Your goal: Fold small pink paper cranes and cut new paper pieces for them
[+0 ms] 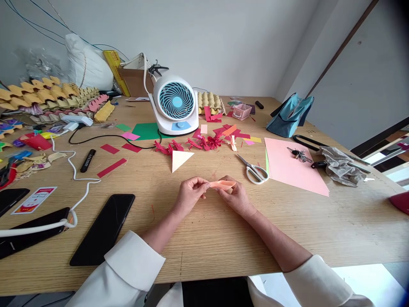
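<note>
Between my two hands, just above the table, is a small folded piece of orange paper. My left hand pinches its left end between thumb and fingers. At the other end, my right hand grips it with thumb and forefinger. Beyond my hands lies a cream paper triangle. Scissors with white handles rest to the right of my right hand, blades apart. Behind the triangle spreads a row of crumpled red paper pieces.
A white fan stands at the back. Pink sheets with keys on them lie right, near a blue bag. Black phones, a marker and a white cable occupy the left. Egg trays are stacked far left.
</note>
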Tool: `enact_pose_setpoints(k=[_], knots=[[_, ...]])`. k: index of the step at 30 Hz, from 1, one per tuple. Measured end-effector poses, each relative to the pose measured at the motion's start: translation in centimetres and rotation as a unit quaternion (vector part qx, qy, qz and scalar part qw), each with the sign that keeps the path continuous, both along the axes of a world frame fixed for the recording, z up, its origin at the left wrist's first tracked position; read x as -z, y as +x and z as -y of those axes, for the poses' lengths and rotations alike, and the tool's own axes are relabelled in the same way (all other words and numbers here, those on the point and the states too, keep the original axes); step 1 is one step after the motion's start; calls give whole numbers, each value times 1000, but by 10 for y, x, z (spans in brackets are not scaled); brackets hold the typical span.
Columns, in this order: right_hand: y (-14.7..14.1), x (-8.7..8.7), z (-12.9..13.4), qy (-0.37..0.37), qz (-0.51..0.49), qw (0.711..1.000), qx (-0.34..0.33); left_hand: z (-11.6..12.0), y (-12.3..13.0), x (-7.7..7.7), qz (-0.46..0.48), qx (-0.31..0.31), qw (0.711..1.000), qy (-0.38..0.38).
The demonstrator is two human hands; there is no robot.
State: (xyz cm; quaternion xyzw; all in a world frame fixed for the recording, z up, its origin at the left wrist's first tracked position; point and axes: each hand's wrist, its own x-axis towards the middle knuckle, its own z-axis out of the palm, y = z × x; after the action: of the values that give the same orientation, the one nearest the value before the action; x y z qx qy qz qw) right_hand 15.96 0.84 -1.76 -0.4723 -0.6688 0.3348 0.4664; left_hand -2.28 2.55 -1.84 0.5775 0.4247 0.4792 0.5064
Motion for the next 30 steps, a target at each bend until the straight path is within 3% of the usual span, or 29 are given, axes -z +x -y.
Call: enact_pose_setpoints(k=[11, 23, 30], knots=[[-2, -5, -2, -31, -61, 998, -19, 6, 2, -6, -94, -47, 990, 91], [-4, -7, 0, -46, -74, 996, -7, 7, 2, -7, -91, -48, 991, 81], [-1, -3, -2, -57, -75, 995, -39, 8, 5, -7, -77, -40, 994, 69]])
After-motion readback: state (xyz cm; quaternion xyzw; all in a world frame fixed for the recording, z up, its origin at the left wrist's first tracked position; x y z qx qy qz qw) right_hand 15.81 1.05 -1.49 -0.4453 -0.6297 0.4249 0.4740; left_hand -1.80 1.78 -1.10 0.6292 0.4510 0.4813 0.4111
